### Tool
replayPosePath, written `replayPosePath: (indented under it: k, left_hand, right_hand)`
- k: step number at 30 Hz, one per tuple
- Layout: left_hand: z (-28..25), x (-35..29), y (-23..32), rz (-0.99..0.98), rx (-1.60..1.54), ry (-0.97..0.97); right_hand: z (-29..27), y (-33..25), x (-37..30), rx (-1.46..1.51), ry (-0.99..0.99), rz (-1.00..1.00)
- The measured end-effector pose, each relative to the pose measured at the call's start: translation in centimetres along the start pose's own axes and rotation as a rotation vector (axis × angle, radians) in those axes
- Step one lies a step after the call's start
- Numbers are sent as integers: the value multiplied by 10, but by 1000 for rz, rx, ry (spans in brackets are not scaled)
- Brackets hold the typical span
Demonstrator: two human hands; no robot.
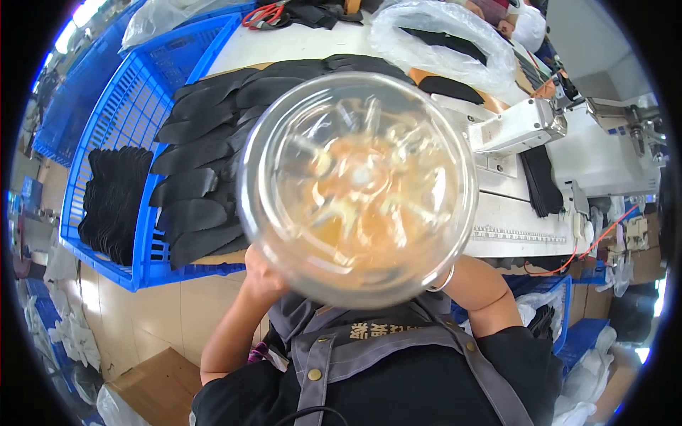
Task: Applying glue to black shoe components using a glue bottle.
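Observation:
A large clear plastic bottle [355, 277] is held up close in front of me, its round ribbed base facing the view. Some amber-brown liquid shows through it. My left hand [263, 275] is closed at the bottle's lower left side, its fingertips hidden behind it. On the other side my right forearm [483, 291] rises to the bottle, with a bracelet [444, 280] at the wrist. My right hand itself is hidden behind the bottle, so its fingers do not show.
Overlapping black flat pieces [195, 192] cover the table's left. A blue crate [135, 273] beside them holds stacked black pieces [117, 206]. A white sewing machine [518, 128] stands right, near black strips [541, 181]. Behind lie a clear plastic bag [440, 28] and red-handled scissors [263, 15].

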State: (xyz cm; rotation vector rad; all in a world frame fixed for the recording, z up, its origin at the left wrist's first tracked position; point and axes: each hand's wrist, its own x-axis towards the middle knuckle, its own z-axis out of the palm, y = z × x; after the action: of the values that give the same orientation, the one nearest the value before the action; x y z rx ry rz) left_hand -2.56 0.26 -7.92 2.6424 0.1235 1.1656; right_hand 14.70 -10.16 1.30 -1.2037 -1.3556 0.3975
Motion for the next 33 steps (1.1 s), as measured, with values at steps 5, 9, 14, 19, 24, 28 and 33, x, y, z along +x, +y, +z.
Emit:
replayPosePath:
  k: [5, 9, 14, 19, 24, 28, 33]
  left_hand:
    - [-8, 29, 14, 10, 60, -7]
    - [-10, 35, 16, 33, 104, -21]
    - [-26, 51, 23, -221, -52, -169]
    - [-22, 93, 40, -137, -109, -175]
    - [13, 133, 70, -117, -154, -397]
    - [38, 147, 73, -81, -154, -510]
    - [46, 155, 74, 20, -93, -585]
  right_hand:
    - [-102, -40, -74, -280, -27, 210]
    - [-117, -14, -61, -493, 66, 281]
    - [-161, 8, -92, -341, 473, 174]
    - [-156, 28, -112, 361, 749, 112]
    - [-152, 55, -124, 961, 681, 151]
    - [-147, 52, -121, 937, 706, 174]
    - [-144, 49, -119, 817, 710, 245]
